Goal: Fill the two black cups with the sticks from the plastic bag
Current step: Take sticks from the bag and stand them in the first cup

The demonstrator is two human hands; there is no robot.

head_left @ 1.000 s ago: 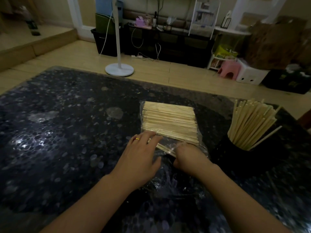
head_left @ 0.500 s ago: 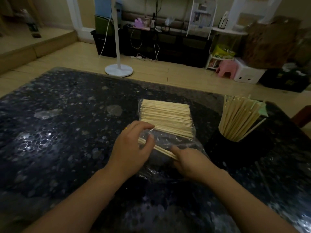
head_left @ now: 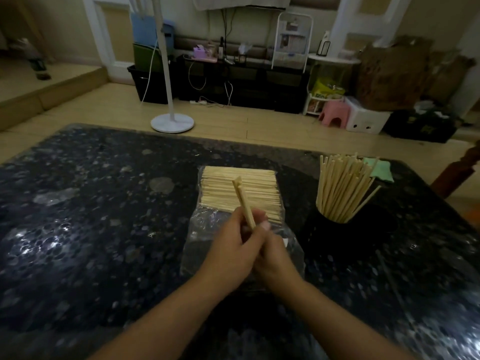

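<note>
Looking down through the head camera, I see my left hand (head_left: 230, 246) and my right hand (head_left: 272, 258) pressed together above the near end of the clear crinkled plastic bag (head_left: 205, 229), both curled around a small bundle of pale wooden sticks (head_left: 242, 200). The bundle stands tilted, its top leaning away from me and a little leftward, and its lower part is hidden inside my fingers. I can see the right thumb lying across the base of the bundle, with the left fingers wrapped round it from the other side. Behind the hands, the bag lies flat on the dark speckled stone table (head_left: 91, 229), and a flat stack of more pale sticks (head_left: 240, 189) fills its far half. To the right of the bag, well apart from my hands, a black cup (head_left: 335, 231) stands on the table, packed with upright sticks that fan outward at the top. I can make out only this one cup; its dark body blends into the table. A pale green cloth (head_left: 380, 170) lies just beyond it.
</note>
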